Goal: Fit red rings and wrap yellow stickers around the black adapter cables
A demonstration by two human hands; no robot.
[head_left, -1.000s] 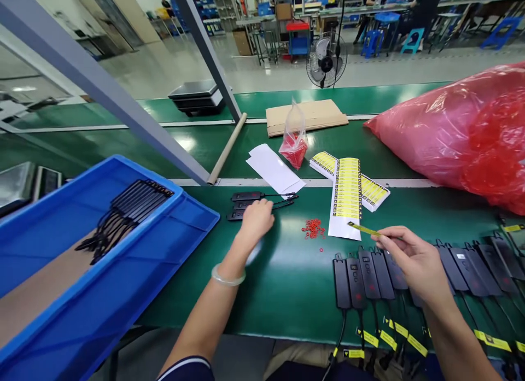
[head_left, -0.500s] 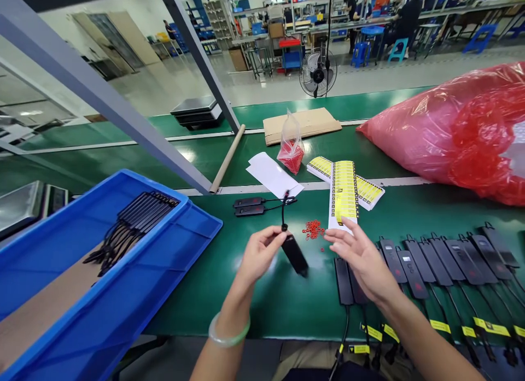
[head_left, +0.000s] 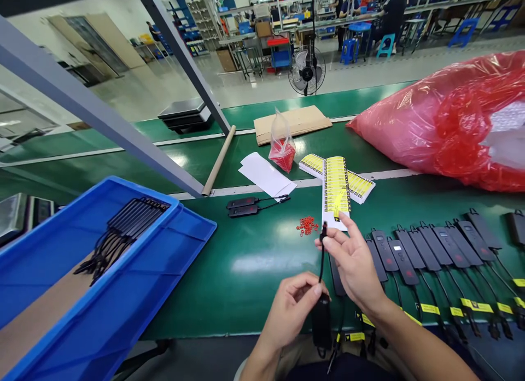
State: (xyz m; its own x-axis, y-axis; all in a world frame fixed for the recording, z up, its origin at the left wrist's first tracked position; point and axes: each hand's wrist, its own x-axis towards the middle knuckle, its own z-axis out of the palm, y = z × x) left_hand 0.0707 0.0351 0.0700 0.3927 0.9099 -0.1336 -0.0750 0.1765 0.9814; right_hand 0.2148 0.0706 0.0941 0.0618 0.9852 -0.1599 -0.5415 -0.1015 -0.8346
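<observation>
My left hand [head_left: 297,307] pinches a slim black control box [head_left: 322,323] where its short cable leaves the housing; the box hangs down near the table's front edge. The thumb and a finger of my right hand [head_left: 355,261] grip the upper end of that cable [head_left: 322,252], close to its plug. At the tip of my raised right index finger is a yellow label [head_left: 339,203], seemingly stuck to it. Behind it lies a sheet of yellow labels [head_left: 335,176]. Small red rings [head_left: 307,226] lie in a loose pile left of the plug.
Several black control boxes [head_left: 445,244] with yellow-tagged cables line the right side. Two more [head_left: 243,210] lie left of the rings. A blue bin [head_left: 197,220] holds further boxes at left. Farther back are a bag of red rings [head_left: 283,151], cardboard [head_left: 307,121] and a large red bag [head_left: 410,124].
The held control box has come closer to my body and now hangs more upright. My right hand, open before, has taken hold of the cable's upper end.
</observation>
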